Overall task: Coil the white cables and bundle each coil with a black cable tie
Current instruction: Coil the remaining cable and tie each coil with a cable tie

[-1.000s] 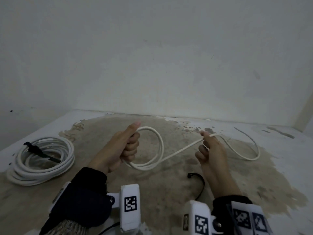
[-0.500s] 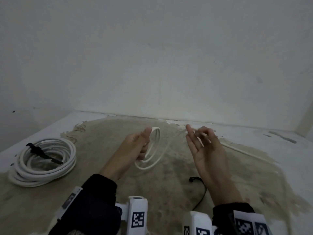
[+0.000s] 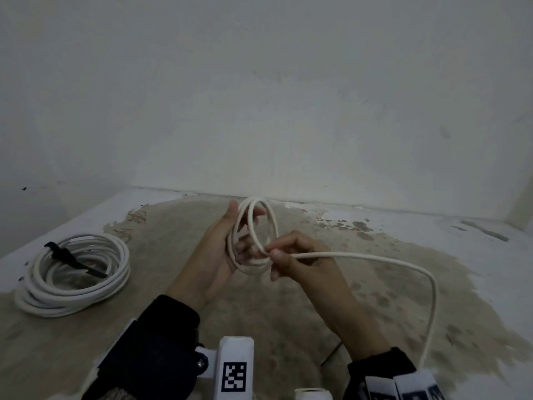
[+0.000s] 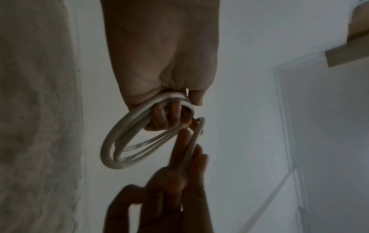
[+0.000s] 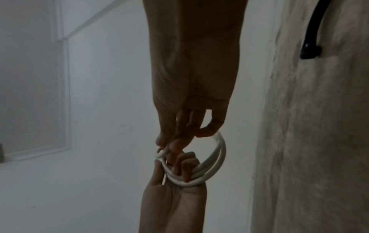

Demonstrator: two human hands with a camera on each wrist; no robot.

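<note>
My left hand (image 3: 222, 252) grips a small coil of white cable (image 3: 272, 223), held upright above the surface; in the left wrist view its fingers (image 4: 161, 116) curl through the loops of the coil (image 4: 111, 146). My right hand (image 3: 294, 255) pinches the same cable right beside the coil, fingertips (image 5: 175, 146) against the left hand (image 5: 175, 197). The free tail (image 3: 403, 264) arcs right, then down toward me. A loose black cable tie (image 5: 311, 31) lies on the surface under my right forearm, mostly hidden in the head view.
A finished coil of white cable (image 3: 72, 284), bound by a black cable tie (image 3: 75, 259), lies at the left. The stained, worn surface (image 3: 360, 298) meets a plain white wall (image 3: 288, 111) just behind my hands.
My right hand has swung back to the left hand and laid another loop onto the coil. The tail, earlier stretched out to the right, now arcs right and down toward me.
</note>
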